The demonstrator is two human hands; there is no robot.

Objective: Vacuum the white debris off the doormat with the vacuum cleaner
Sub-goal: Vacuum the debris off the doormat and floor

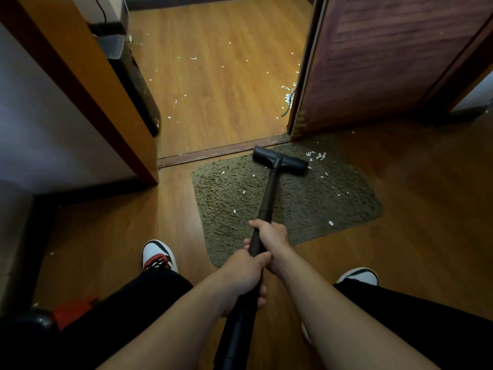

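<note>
Gripping vacuum cleaner (pixel 269 192): left hand (pixel 241 275), right hand (pixel 272 236); debris (pixel 318 155) on doormat (pixel 306 212).

Home interior, doorway between two rooms. Indicated by wood-laminate floor (pixel 218 84) running through to 12 o'clock, threshold strip (pixel 213 153) just above centre, shaggy doormat (pixel 306 209) laid against it toward 3 o'clock, open wooden door (pixel 386 62) at 1 o'clock, door frame (pixel 88 84) at 10 o'clock, dark baseboard (pixel 88 193) under a white wall (pixel 40 116) at 9 o'clock.

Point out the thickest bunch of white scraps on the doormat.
The bunch at the far edge of the doormat, just right of the vacuum head. Elsewhere on the mat only single scraps lie scattered.
</note>
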